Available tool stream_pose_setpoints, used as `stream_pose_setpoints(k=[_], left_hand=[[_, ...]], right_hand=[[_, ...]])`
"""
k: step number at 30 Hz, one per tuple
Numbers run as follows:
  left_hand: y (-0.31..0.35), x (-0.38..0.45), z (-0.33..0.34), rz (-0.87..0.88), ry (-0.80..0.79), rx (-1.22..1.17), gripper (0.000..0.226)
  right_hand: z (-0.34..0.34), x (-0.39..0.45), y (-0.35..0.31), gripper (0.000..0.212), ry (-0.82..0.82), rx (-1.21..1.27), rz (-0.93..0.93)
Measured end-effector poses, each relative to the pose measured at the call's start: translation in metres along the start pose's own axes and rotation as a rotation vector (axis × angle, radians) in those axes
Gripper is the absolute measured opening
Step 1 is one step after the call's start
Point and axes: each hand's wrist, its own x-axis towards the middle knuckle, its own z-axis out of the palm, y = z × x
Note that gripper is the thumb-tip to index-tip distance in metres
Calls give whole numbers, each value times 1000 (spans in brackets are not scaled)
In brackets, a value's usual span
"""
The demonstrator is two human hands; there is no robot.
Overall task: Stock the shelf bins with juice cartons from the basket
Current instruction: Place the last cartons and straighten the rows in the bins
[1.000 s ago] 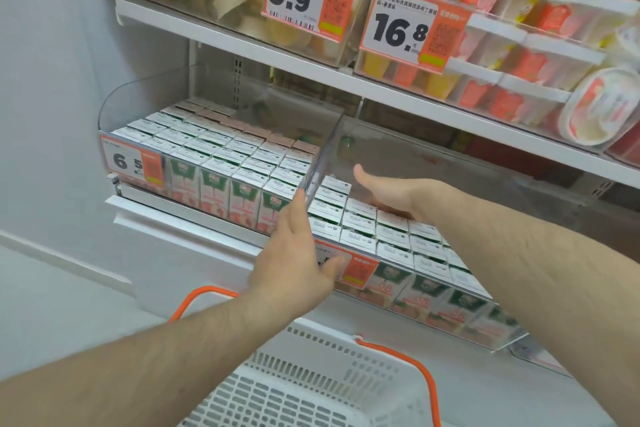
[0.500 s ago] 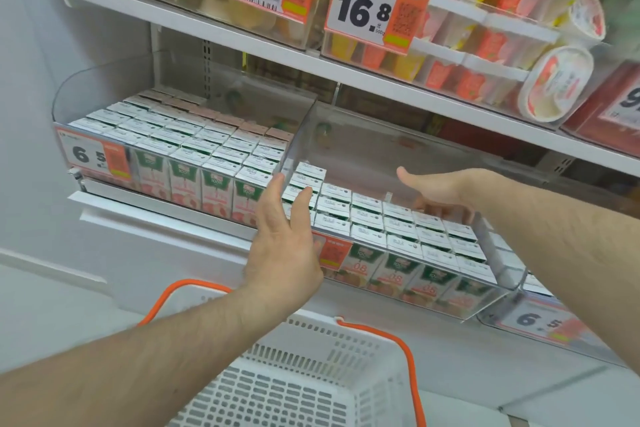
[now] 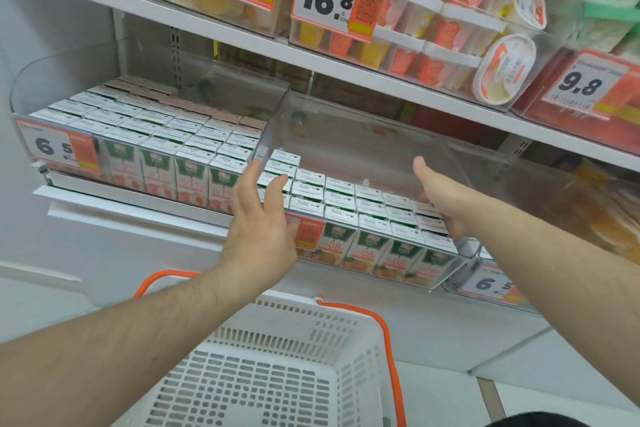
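Two bare forearms reach up from the lower corners of the frame toward its centre. The left hand [image 3: 259, 229] sits just left of centre, back facing the camera, fingers extended and loosely spread, holding nothing. The right hand [image 3: 440, 194], right of centre, is open with its thumb raised and its fingers curled out of sight.

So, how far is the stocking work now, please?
Mostly done, it seems. The left bin is packed with juice cartons. The middle bin has its front rows filled, with bare space behind. The left hand and right hand, both empty, are at that bin's sides. The visible part of the basket shows no cartons, so little seems left.
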Motion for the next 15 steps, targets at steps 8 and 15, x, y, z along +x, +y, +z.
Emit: stream_pose_setpoints(k=[8,15], left_hand=[[-5,0,-2,-27,37,-154,78],[-22,9,-10,526,210,320,25]], right_hand=[[8,-29,7,84,11,-184,-116],[49,-51,37,49,540,-417,-688]])
